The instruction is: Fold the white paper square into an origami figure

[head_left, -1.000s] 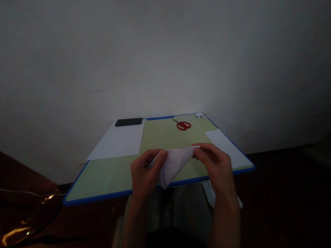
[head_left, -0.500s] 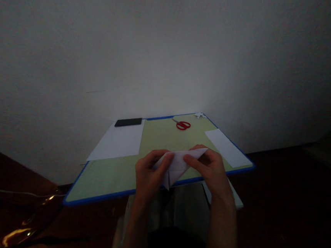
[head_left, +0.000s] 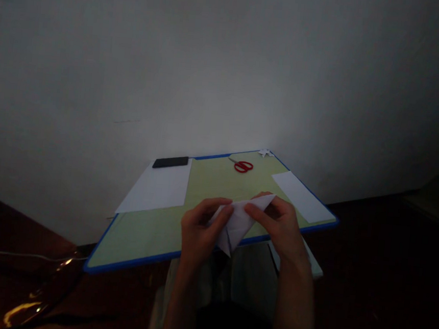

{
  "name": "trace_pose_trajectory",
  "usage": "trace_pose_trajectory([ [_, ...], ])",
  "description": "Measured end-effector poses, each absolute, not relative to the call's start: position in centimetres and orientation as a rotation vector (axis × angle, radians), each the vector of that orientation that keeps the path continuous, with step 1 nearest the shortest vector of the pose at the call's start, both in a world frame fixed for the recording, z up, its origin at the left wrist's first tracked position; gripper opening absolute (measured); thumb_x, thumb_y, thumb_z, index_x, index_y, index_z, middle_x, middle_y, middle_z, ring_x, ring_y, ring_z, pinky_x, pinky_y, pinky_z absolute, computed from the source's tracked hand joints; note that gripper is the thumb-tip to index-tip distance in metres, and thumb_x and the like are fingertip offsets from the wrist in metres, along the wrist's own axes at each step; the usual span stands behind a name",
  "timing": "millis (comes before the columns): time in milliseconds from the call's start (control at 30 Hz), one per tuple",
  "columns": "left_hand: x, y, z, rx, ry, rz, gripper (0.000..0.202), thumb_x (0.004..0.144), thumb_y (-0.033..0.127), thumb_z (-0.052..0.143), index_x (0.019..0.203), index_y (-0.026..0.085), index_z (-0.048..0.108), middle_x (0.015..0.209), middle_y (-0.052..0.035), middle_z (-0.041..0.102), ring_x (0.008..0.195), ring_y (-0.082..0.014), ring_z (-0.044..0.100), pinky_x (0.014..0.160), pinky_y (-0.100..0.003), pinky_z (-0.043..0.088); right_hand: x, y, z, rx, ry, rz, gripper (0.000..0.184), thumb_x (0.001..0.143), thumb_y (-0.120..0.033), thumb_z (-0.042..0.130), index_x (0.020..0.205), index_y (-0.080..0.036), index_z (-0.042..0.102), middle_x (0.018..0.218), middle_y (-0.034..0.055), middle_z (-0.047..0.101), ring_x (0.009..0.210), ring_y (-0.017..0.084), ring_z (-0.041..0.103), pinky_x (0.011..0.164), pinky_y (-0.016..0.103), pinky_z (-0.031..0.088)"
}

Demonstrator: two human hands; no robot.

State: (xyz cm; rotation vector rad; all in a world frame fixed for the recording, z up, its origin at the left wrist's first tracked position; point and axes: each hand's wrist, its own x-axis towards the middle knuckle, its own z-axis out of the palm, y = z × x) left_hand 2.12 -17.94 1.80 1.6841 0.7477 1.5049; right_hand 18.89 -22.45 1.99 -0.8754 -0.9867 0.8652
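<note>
A folded piece of white paper (head_left: 240, 223) is held up between my two hands, over the near edge of the table. It has a pointed corner at the upper right and pointed flaps hanging down. My left hand (head_left: 201, 227) pinches its left side, thumb on the front and fingers behind. On the right, my right hand (head_left: 278, 223) grips the paper with the thumb pressed near its top edge. The fingertips behind the paper are hidden.
Red-handled scissors (head_left: 243, 166) lie toward the back of the blue-edged table (head_left: 140, 234). A dark flat object (head_left: 170, 162) rests on a white sheet (head_left: 159, 190) at left. Another white sheet (head_left: 303, 197) lies right, and a small folded white paper (head_left: 265, 153) sits at the far corner.
My left hand has shifted slightly right, its fingers nearer the right thumb. The paper's lower flaps have swung a little right and spread apart. My right hand has barely moved.
</note>
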Motion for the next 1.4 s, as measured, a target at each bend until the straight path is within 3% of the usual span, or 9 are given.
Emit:
trace_pose_trajectory([
  [367,2.5,-18.5,2.0,1.596,0.764,1.482,0.015,0.080,0.027,0.085,0.093,0.022,0.081,0.083,-0.0035,0.082,0.075,-0.0180,0.078,0.066,-0.025,0.063,18.3,-22.3,2.2,-0.919,-0.908,0.842,0.026,0.072,-0.035,0.090,0.072,-0.019,0.070,0.068,-0.0018,0.068,0.064,0.014,0.060,0.057,0.024,0.048],
  [567,2.6,-18.5,1.8,1.583,0.754,1.519,0.014,0.081,0.026,0.085,0.093,0.022,0.080,0.084,-0.0029,0.082,0.077,-0.0170,0.079,0.068,-0.023,0.063,17.8,-22.0,2.1,-0.943,-0.862,0.829,0.028,0.071,-0.042,0.091,0.082,-0.020,0.077,0.083,0.0037,0.079,0.075,0.020,0.068,0.066,0.030,0.055],
  [833,2.7,-18.5,2.0,1.572,0.818,1.562,0.012,0.082,0.027,0.084,0.091,0.021,0.080,0.084,-0.0034,0.082,0.077,-0.0178,0.079,0.070,-0.025,0.064,17.4,-21.7,2.1,-0.950,-0.879,0.821,0.031,0.075,-0.049,0.087,0.083,-0.021,0.077,0.085,0.0053,0.079,0.082,0.023,0.070,0.072,0.034,0.056],
  [967,2.7,-18.4,2.2,1.548,0.846,1.557,0.013,0.081,0.028,0.084,0.090,0.021,0.079,0.082,-0.0031,0.081,0.076,-0.0180,0.078,0.069,-0.025,0.063,17.4,-21.6,2.1,-0.963,-0.886,0.782,0.033,0.073,-0.050,0.088,0.078,-0.021,0.076,0.078,0.0021,0.075,0.073,0.020,0.065,0.065,0.030,0.052],
  [1200,2.8,-18.2,1.8,1.545,0.835,1.542,0.011,0.081,0.028,0.084,0.089,0.021,0.079,0.082,-0.0039,0.081,0.077,-0.0183,0.078,0.070,-0.026,0.063,18.4,-21.6,1.4,-1.033,-0.960,0.728,0.047,0.089,-0.063,0.071,0.069,-0.020,0.071,0.067,-0.0005,0.063,0.065,0.016,0.053,0.060,0.029,0.042],
  [1300,2.8,-18.2,1.8,1.559,0.805,1.526,0.009,0.082,0.027,0.083,0.089,0.022,0.079,0.082,-0.0028,0.081,0.075,-0.0165,0.077,0.068,-0.023,0.061,18.5,-21.5,1.1,-0.974,-0.949,0.698,0.036,0.092,-0.055,0.070,0.083,-0.022,0.080,0.078,0.0012,0.070,0.076,0.018,0.059,0.067,0.029,0.044],
  [1400,2.8,-18.2,1.9,1.563,0.799,1.501,0.008,0.083,0.027,0.083,0.088,0.022,0.078,0.079,-0.0020,0.080,0.073,-0.0156,0.077,0.065,-0.021,0.059,18.3,-21.3,1.0,-0.884,-0.858,0.668,0.020,0.087,-0.043,0.079,0.094,-0.025,0.085,0.091,0.0022,0.076,0.088,0.020,0.063,0.074,0.030,0.046],
])
